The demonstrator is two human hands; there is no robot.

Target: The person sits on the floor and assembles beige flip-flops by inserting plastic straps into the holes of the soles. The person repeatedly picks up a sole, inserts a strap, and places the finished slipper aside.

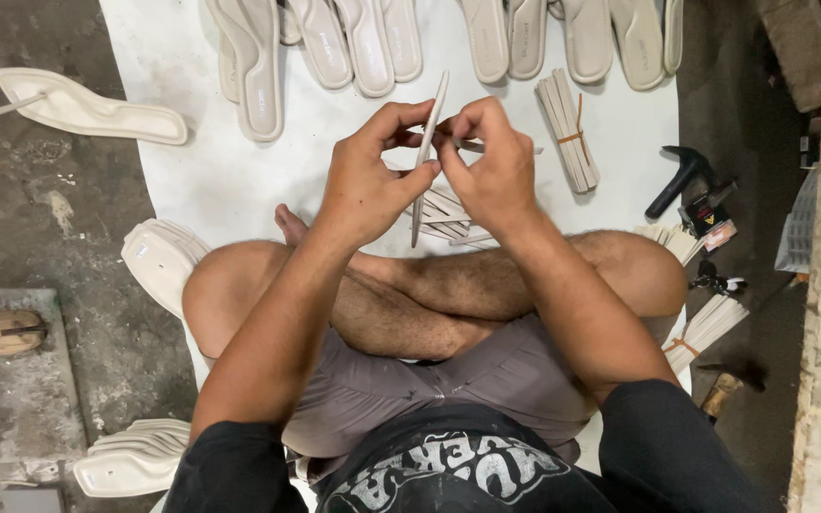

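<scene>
Beige strap (427, 152) | left hand (368, 180) pinching | right hand (491, 166) pinching, fingers closed

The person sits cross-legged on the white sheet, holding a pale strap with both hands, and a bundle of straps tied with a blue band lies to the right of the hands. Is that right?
Nearly. In the head view both the left hand and right hand do hold a pale strap above the white sheet, but the band on the bundle of straps is orange, not blue.
</scene>
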